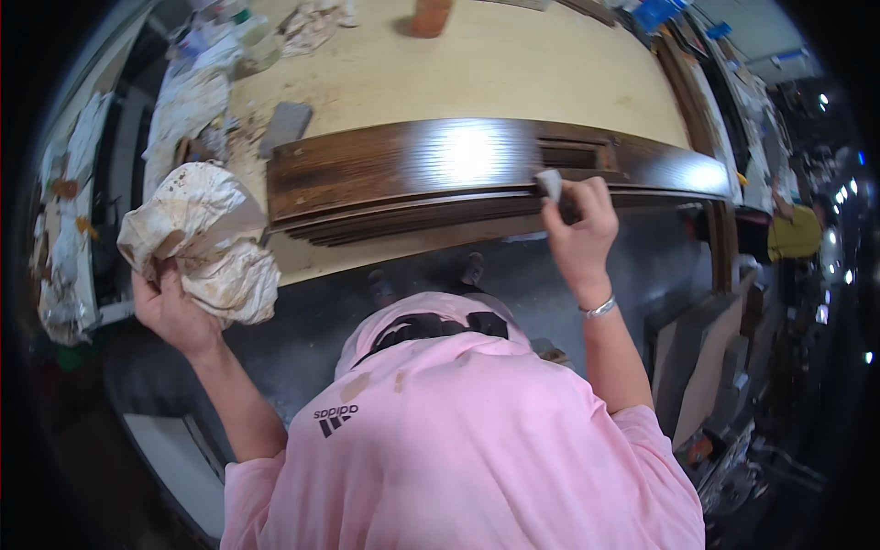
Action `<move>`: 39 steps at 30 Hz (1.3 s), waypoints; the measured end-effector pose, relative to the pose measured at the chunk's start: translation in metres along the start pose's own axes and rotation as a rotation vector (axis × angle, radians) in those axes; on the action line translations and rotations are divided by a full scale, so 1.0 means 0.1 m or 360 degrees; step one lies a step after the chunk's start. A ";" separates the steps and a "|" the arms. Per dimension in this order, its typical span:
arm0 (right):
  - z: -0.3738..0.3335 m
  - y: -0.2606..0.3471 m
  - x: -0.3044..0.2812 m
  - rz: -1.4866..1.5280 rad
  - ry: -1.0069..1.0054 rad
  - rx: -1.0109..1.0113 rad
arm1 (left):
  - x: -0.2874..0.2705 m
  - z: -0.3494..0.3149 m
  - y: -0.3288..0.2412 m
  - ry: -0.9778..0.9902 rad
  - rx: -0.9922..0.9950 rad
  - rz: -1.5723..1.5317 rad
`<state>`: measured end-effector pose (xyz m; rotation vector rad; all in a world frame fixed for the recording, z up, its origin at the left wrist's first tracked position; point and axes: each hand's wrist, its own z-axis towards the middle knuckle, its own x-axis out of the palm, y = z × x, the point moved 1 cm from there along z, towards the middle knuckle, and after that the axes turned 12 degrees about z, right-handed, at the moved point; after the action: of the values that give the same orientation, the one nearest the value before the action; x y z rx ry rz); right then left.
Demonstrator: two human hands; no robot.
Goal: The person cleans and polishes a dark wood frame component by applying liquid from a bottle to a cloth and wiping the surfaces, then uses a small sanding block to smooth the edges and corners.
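Note:
A crumpled white cloth [188, 215] with brown stains is gripped in my left hand [179, 312], off the left end of the dark panel. My right hand [584, 229] pinches a small pale grey piece [550, 184], perhaps folded sandpaper or cloth; its kind is unclear. That piece is at the near edge of a glossy dark-brown wooden panel [367, 170], just below a rectangular recess [573, 158]. Whether it touches the wood cannot be told. Several more thin dark boards [403, 227] show stacked beneath the panel.
The panel lies along the near edge of a pale worktable [541, 69]. A grey block [285, 128] sits beside its left end. An orange-brown cup [429, 16] and a crumpled rag [314, 23] stand farther back. Boards [701, 357] lean at right; a person in yellow [796, 234] is beyond.

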<state>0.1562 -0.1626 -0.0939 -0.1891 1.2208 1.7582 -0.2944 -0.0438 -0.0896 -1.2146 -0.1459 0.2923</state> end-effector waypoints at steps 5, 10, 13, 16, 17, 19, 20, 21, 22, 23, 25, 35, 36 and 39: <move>0.02 -0.95 -0.91 -0.0398 -0.0389 0.0358 | 0.85 -0.03 -0.33 0.0395 0.0045 -0.0131; 0.00 -1.24 -1.27 -0.0274 -0.0723 0.0417 | 2.04 -0.13 -0.43 0.0882 0.0026 -0.0138; 0.04 -1.15 -1.15 -0.0229 -0.0684 0.0515 | 2.65 -0.21 -0.48 0.1328 0.0254 0.0254; 0.13 -1.19 -1.13 -0.0392 -0.0655 0.0596 | 2.88 -0.23 -0.45 0.1142 0.1123 0.0961; 0.15 -1.18 -1.13 0.0006 -0.0699 0.0784 | 2.81 -0.30 -0.50 0.1114 0.0988 0.0981; 0.28 -0.96 -1.06 0.0733 -0.0691 0.0845 | 2.77 -0.38 -0.79 0.0948 0.1395 0.0957; 0.33 -0.80 -0.96 0.1062 -0.0645 0.0730 | 2.73 -0.44 -0.89 0.1018 0.1275 0.0685; 0.43 -0.45 -0.83 0.1412 -0.0535 0.0726 | 2.75 -0.54 -0.97 0.1067 0.1199 0.0466; 0.48 -0.13 -0.67 0.1757 -0.0361 0.0727 | 2.76 -0.60 -1.00 0.1185 0.1087 0.0321; 0.48 0.05 -0.53 0.1977 -0.0046 0.0676 | 2.75 -0.67 -1.04 0.1092 0.1155 0.0257; 0.47 0.43 -0.17 0.2203 0.0126 0.0683 | 2.64 -0.69 -0.97 0.1064 0.1081 0.0170; 0.57 0.63 0.39 0.0290 0.0338 -0.0148 | 0.28 0.17 0.67 0.0087 0.0077 0.1530; 0.56 0.65 0.48 0.0278 0.0340 -0.0147 | 0.21 0.17 0.92 0.0125 0.0129 0.1772; 0.47 0.79 0.82 0.0051 0.0484 -0.0244 | 0.14 0.17 1.24 0.0237 0.0229 0.2058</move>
<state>0.0693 -0.0792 -0.0679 -0.5463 1.3063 1.9006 -0.3031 0.0152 -0.2009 -1.0355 0.8165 1.2970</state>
